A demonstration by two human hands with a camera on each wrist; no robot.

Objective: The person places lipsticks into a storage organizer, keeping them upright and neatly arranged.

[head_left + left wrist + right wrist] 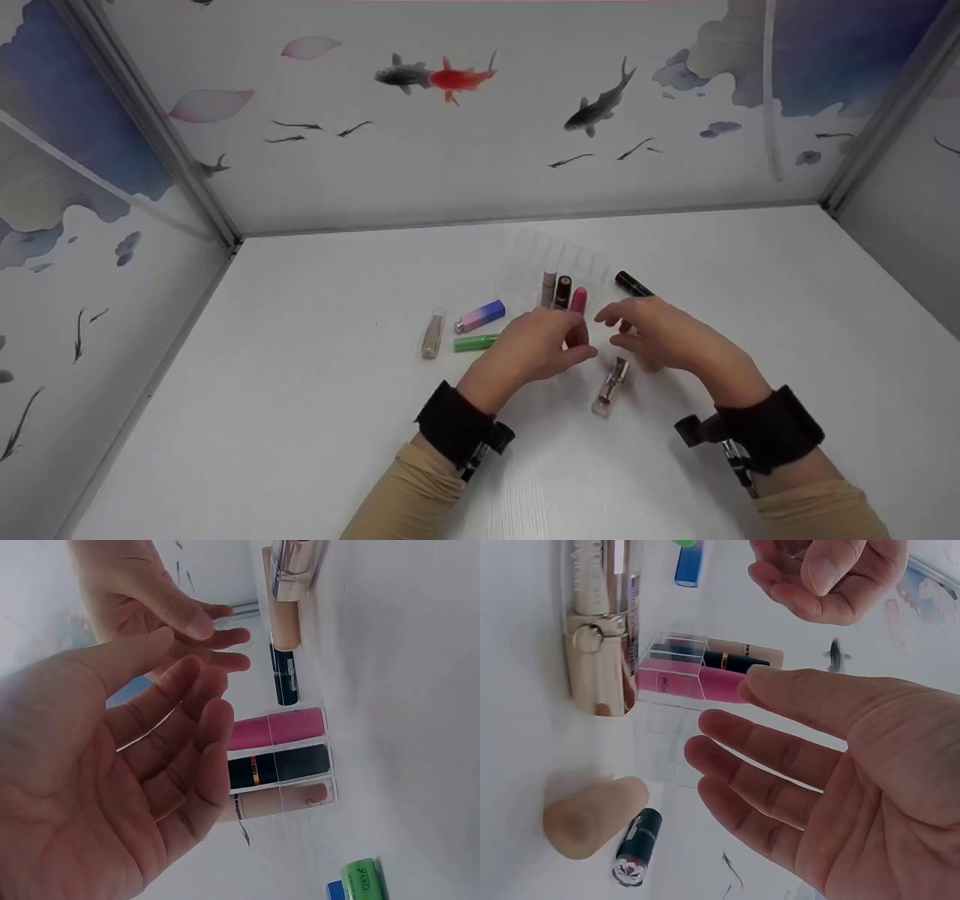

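The pink lipstick (578,300) stands in the front row of the clear organizer (559,259), beside a black lipstick (562,292) and a beige tube (548,288). Judging by the scene, seating it well calls for keeping it upright and letting go without tipping its neighbours. The left hand (536,346) and the right hand (660,334) hover just before it, fingers (780,757) loosely spread and holding nothing, the tube just off their tips. A clear-and-gold lipstick (611,384) lies on the tabletop (300,420) below the hands; a green tube (474,343) lies to the left.
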